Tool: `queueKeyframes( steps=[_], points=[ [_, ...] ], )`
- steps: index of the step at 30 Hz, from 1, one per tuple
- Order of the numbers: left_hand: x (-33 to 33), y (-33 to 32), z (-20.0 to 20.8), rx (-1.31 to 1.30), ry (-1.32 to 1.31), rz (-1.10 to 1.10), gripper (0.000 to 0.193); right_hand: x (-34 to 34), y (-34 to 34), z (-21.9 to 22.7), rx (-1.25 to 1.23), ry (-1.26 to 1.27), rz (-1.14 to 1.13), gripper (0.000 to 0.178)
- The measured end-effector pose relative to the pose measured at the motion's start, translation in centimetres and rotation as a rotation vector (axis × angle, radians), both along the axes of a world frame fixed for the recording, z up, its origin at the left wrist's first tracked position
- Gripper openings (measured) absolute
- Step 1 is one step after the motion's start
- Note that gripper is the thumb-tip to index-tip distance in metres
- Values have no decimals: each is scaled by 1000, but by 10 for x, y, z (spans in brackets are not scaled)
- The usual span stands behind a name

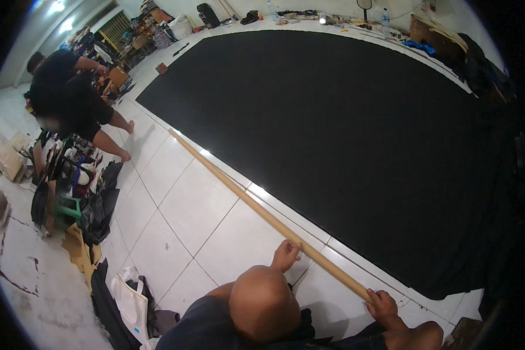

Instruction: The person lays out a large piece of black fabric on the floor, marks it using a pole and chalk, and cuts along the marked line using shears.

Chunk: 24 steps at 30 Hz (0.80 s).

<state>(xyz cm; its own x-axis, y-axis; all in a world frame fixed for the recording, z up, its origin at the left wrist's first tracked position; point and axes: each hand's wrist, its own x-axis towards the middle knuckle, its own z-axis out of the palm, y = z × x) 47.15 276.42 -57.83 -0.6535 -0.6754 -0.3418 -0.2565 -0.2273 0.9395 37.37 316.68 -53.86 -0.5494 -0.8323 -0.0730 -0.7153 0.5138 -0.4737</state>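
A long brown cardboard tube (252, 204) lies slantwise across the white tiled floor, beside the near edge of a wide black cloth (332, 128) spread flat. My left hand (286, 255) is at the tube's near side, with its fingers curled and fingertips against it. Toward the tube's right end, my right hand (383, 307) is wrapped round it, thumb and fingers closed. My bare bent knee (263, 300) hides part of my left forearm.
Another person (70, 96) in dark clothes stands at the left. Heaped cloth and a green stool (70, 207) line the left side, with a white bag (131, 300) nearer me. Bottles (385, 17) and small items line the far wall. A small box (161, 69) stands by the cloth's far-left corner.
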Motion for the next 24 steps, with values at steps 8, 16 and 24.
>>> queueKeyframes(
  steps=[8, 16, 24],
  points=[
    [5, -14, 6, 352, -230, -163, 40, -2, -5, -2, -61, -8, 135, 54],
    [-3, -70, 14, -4, -277, 121, 41, -8, 15, 3, 110, -68, 1, 49],
    [35, -232, -97, -872, -787, 257, 37, -15, 52, -21, 30, -45, -256, 29]
  ],
)
